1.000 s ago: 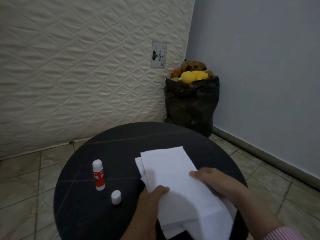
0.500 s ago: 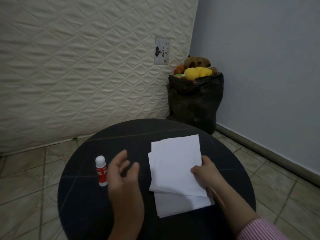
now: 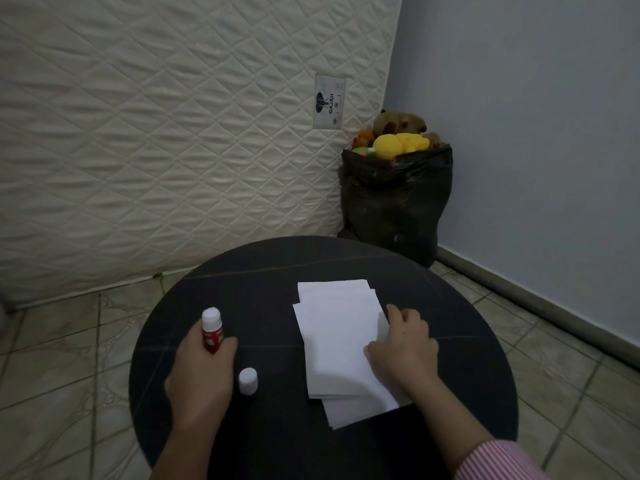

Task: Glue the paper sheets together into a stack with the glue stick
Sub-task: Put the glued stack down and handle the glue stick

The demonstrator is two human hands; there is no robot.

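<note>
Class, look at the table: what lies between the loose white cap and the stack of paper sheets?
Nothing: the head view shows only bare dark table between the cap and the paper sheets.

One glue stick (image 3: 212,329), one cap (image 3: 248,381).

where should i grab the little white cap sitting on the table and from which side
Pinch the cap across its round side wall, coming straight down from above. It stands upright and alone on the black table, so its sides are clear all round. The left hand is just beside it but already grips the glue stick; the right hand rests on the paper sheets.
</note>
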